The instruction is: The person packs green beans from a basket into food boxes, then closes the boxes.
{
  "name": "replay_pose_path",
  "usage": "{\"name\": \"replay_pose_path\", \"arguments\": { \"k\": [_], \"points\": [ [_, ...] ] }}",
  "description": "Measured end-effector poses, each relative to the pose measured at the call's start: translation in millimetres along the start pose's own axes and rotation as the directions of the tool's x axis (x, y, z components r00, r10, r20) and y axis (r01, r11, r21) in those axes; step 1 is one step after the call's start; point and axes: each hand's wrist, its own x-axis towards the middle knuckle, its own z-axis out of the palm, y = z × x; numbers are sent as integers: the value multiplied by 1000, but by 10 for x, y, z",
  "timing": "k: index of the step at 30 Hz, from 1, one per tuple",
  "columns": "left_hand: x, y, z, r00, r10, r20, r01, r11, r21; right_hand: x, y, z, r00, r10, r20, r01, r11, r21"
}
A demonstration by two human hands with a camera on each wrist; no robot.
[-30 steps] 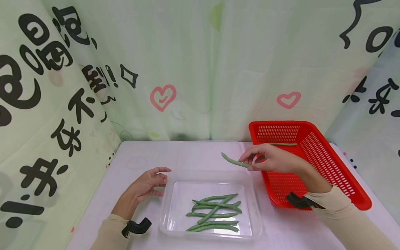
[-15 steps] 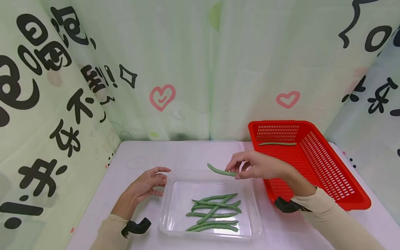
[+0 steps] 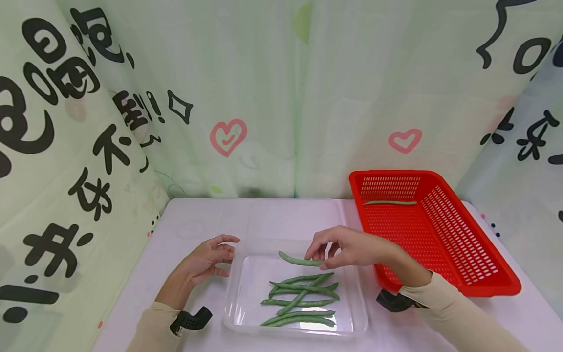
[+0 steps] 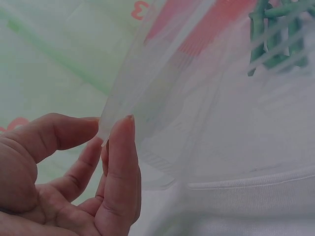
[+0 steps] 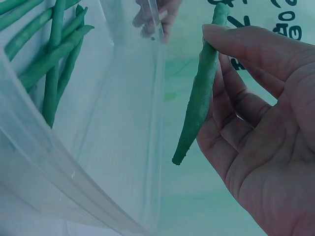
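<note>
My right hand (image 3: 347,249) pinches a green bean (image 3: 299,260) between thumb and fingers, over the far part of a clear plastic box (image 3: 361,313). In the right wrist view the held bean (image 5: 199,98) points down past the fingers. Several green beans (image 3: 303,319) lie crossed and side by side on the box floor. At the box's far left corner, my left hand (image 3: 204,259) holds the rim. The left wrist view shows that hand's fingertips (image 4: 123,135) on either side of the thin clear edge.
A red perforated basket (image 3: 457,234) stands to the right of the box, with one green bean (image 3: 389,202) lying at its far end. A patterned curtain (image 3: 272,98) rises behind the white table (image 3: 198,215) and along both sides.
My right hand has carried the bean left and toward me, from beside the basket to over the box. The bean in the basket has come into full sight. The left hand has stayed put.
</note>
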Motion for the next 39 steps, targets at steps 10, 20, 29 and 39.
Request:
{"name": "replay_pose_path", "arguments": {
  "k": [10,20,29,39],
  "points": [
    [-1,0,1,1000,-5,-2,5,1000,-2,45,14,109,1000,4,17,-4,1000,8],
    [-4,-3,2,1000,-4,4,4,1000,-6,73,54,137,999,-50,2,50,998,25],
    [1,1,5,1000,-6,13,6,1000,0,-116,22,-165,994,0,-107,1,1000,9],
    [-1,4,2,1000,-7,6,7,1000,10,-380,145,-575,967,107,-231,-113,994,-14]
  ]
}}
